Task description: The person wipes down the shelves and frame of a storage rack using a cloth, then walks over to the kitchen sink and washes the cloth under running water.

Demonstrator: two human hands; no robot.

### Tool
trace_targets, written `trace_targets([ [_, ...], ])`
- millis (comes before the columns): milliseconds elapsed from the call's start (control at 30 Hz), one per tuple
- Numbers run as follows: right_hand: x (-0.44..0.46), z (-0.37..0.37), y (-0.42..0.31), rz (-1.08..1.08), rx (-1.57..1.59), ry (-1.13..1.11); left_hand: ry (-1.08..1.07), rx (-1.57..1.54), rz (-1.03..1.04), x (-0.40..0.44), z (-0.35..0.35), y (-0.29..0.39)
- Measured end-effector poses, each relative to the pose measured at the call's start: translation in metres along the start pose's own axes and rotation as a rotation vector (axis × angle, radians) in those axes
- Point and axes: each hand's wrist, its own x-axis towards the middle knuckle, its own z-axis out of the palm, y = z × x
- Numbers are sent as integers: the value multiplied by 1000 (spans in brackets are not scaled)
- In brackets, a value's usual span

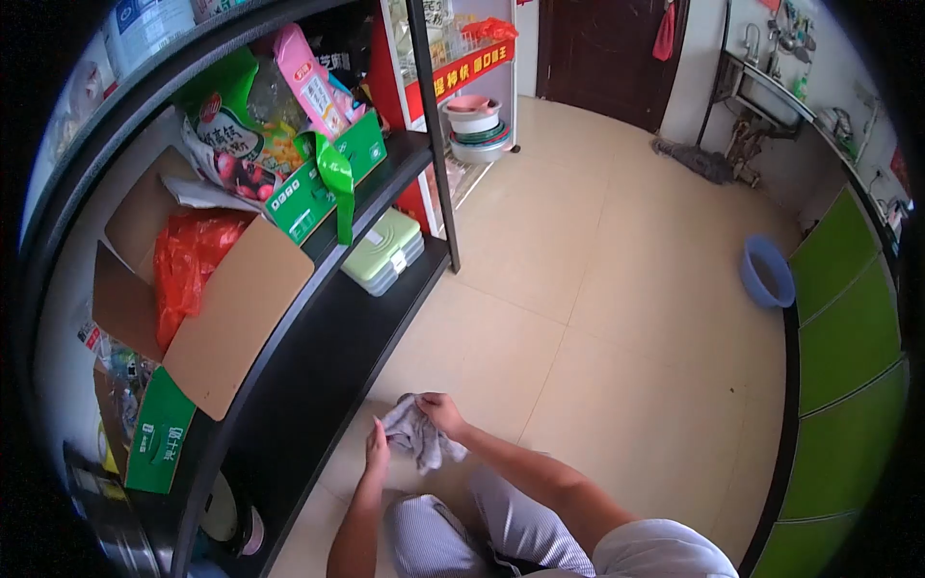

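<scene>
A crumpled grey cloth (420,441) hangs between my two hands, above the tiled floor and just past my knees. My right hand (442,414) grips its upper right part with the fingers closed. At the cloth's left edge is my left hand (377,449), its fingertips closed on the fabric; part of that grip is hidden. Close by on the left runs the black lower shelf (318,385) of a rack.
A green lidded box (387,250) sits on the lower shelf. Above it are an open cardboard box (241,308) and a green carton (308,197) of packets. A blue basin (768,273) stands by green cabinets (838,385) on the right. Farther off is a dark door (612,58).
</scene>
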Motion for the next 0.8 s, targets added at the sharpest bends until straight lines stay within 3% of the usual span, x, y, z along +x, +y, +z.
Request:
trace_targets([
  [67,-17,-19,-34,79,262,16,-225,-211,-63,-24,16,15],
  [133,-32,-31,-75,113,476,-23,-342,-206,164,-50,46,54],
  [200,-45,-50,-111,104,637,-98,-312,-157,135,-55,67,75],
  [267,-56,-69,-123,162,545,-31,-371,-56,246,-58,89,125],
  [333,-77,-109,-169,58,564,-44,-335,-110,289,-66,116,173],
  [433,-94,-176,-223,-128,322,-86,-210,21,420,-83,146,244],
  [467,-104,-199,-250,-84,107,-21,-229,26,384,-87,150,266],
  [533,-119,-234,-291,-206,-353,58,-261,17,317,-94,160,306],
  [633,-123,-241,-332,-421,-298,-29,-384,-252,232,-107,164,371],
  [733,-114,-218,-371,-412,-24,-76,-413,-362,116,-123,163,441],
  [800,-106,-213,-389,-343,126,-84,-461,-390,182,-121,162,459],
])
